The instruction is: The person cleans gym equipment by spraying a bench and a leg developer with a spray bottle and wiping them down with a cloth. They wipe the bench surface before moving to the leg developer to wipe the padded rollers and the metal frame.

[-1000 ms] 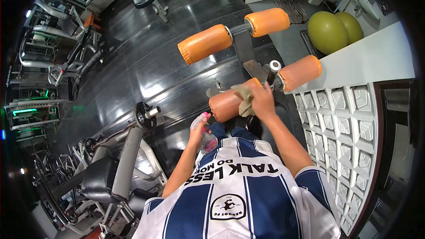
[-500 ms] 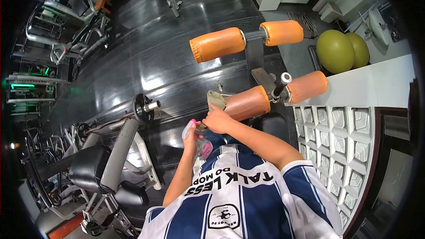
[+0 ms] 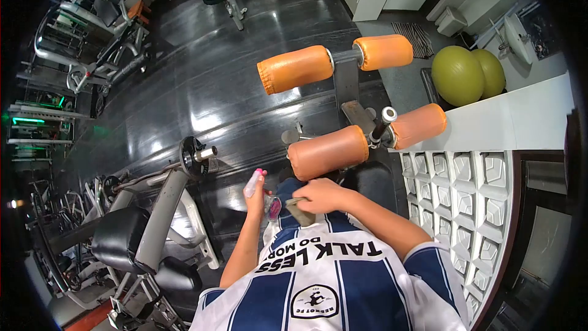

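My left hand point(image 3: 256, 199) is closed around the neck of a clear spray bottle point(image 3: 274, 209), which has a pale head with a pink tip and a pink patch on its body. My fingers cover part of it. In my right hand point(image 3: 324, 197) is a bunched olive-grey cloth point(image 3: 299, 212), hanging down in front of my shirt. Just beyond the right hand lies the near orange roller pad point(image 3: 329, 152) of an exercise machine. Its vinyl cover is wrinkled at the ends.
More orange pads point(image 3: 296, 68) sit on the machine's metal frame point(image 3: 347, 86). To the left stands a bench machine with a black seat point(image 3: 122, 239) and a weight plate point(image 3: 191, 158). Green exercise balls point(image 3: 457, 75) rest beyond a white ledge point(image 3: 508, 116) on the right.
My right hand has drawn the cloth back from the end of the near roller pad toward my body. The left hand with the spray bottle has shifted slightly left, apart from the right.
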Action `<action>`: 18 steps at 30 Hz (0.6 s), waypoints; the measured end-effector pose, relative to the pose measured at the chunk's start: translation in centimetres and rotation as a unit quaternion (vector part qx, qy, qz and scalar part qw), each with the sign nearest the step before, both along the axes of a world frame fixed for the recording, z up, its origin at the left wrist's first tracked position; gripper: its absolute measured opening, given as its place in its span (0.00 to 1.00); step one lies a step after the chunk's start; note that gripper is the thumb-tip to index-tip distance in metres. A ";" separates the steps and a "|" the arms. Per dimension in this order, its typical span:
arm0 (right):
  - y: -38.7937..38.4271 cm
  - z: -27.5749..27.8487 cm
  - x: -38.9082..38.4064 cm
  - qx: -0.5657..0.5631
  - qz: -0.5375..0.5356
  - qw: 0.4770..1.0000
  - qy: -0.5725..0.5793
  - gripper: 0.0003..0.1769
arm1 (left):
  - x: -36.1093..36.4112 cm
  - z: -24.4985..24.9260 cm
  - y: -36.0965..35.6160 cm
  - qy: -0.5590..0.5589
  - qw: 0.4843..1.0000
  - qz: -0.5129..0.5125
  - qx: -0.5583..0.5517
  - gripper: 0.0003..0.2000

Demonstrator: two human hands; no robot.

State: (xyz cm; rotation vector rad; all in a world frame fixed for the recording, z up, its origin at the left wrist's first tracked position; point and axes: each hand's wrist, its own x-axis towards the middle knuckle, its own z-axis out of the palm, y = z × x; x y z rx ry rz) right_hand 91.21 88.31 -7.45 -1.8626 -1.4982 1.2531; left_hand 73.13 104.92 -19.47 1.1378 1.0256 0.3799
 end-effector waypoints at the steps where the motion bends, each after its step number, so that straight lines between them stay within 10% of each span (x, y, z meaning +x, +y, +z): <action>1: -1.2 0.0 0.5 -0.020 -0.034 0.999 0.009 0.15 | 0.4 0.0 -0.1 0.006 0.999 -0.031 0.020 0.18; 9: -10.5 -6.1 3.2 -0.004 -0.408 0.907 0.099 0.19 | 3.9 2.4 -2.6 0.012 0.983 -0.162 0.086 0.20; 11: -11.4 -5.1 4.2 0.049 -0.469 0.874 0.113 0.19 | 4.6 2.0 -3.1 -0.009 0.934 -0.208 0.289 0.20; 18: -11.3 -2.5 9.2 0.270 -0.565 0.777 0.057 0.16 | 6.3 3.8 -4.7 0.032 0.898 -0.261 0.354 0.20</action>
